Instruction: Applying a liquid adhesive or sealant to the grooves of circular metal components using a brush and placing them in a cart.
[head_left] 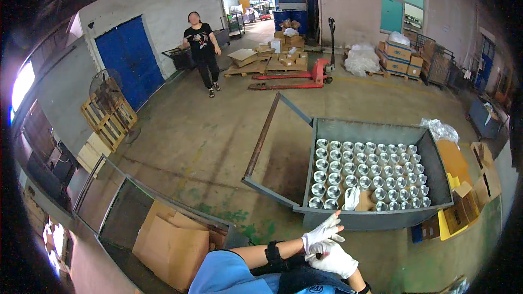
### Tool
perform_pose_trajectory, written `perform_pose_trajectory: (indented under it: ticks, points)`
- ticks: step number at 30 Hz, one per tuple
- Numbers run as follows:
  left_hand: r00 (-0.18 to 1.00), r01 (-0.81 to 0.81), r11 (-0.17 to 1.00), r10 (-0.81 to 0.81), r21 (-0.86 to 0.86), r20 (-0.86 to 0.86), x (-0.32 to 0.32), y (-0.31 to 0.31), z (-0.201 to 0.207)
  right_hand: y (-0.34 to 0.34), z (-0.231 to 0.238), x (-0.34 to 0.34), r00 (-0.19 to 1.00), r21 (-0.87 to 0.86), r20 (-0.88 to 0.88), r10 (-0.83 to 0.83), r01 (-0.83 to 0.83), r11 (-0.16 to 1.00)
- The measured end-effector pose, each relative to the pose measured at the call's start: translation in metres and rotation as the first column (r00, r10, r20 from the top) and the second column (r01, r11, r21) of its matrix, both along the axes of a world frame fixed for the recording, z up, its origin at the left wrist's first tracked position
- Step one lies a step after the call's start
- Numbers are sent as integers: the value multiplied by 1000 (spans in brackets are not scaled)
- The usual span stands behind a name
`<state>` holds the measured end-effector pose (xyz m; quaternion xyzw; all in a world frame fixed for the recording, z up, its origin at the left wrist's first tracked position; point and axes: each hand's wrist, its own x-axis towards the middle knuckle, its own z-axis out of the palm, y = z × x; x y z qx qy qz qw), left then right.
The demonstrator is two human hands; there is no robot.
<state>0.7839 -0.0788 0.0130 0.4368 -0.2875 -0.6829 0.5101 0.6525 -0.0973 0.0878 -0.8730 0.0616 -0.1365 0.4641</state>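
My left hand (pixel 322 234) wears a white glove, its fingers stretched out and apart, with bare fingertips showing. A black strap is round that forearm. Against the lower part of the left hand, my right hand (pixel 336 262) is curled in a white glove; what its fingers grip is hidden. Both hands are in front of a grey metal cart (pixel 376 219). Inside it stand rows of shiny, round, cup-shaped pieces (pixel 348 169). Another white glove (pixel 352 198) lies near the cart's front edge, beside a bare brown patch of cardboard (pixel 366 201).
The cart has a rusty handle frame (pixel 262 136) on its left. A second cart (pixel 117 223) holds cardboard (pixel 171 242). Cartons (pixel 460 209) sit to the right. Farther off are a red pallet jack (pixel 297 80), stacked boxes (pixel 283 57) and a walking person (pixel 202 51).
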Motion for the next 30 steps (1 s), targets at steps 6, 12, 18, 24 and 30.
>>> perform_pose_trajectory:
  ticks: [6,12,18,24,30]
  points:
    - [996,91,994,-92,52,17,4,-4,5,0,2,-1,998,-4,-48,-29,29,1000]
    - [991,15,992,2,-122,133,3,-13,-27,-14,-2,-13,983,-94,82,-166,173,980]
    - [993,44,989,-28,-138,116,0,-6,-25,-22,2,-38,858,649,-256,-445,494,579]
    - [964,202,968,-170,-147,204,-2,-7,-28,-34,-14,-62,753,743,-129,-645,504,441]
    - [926,326,944,-310,-41,217,-5,-2,-15,-42,-30,-88,621,760,-178,-763,580,294]
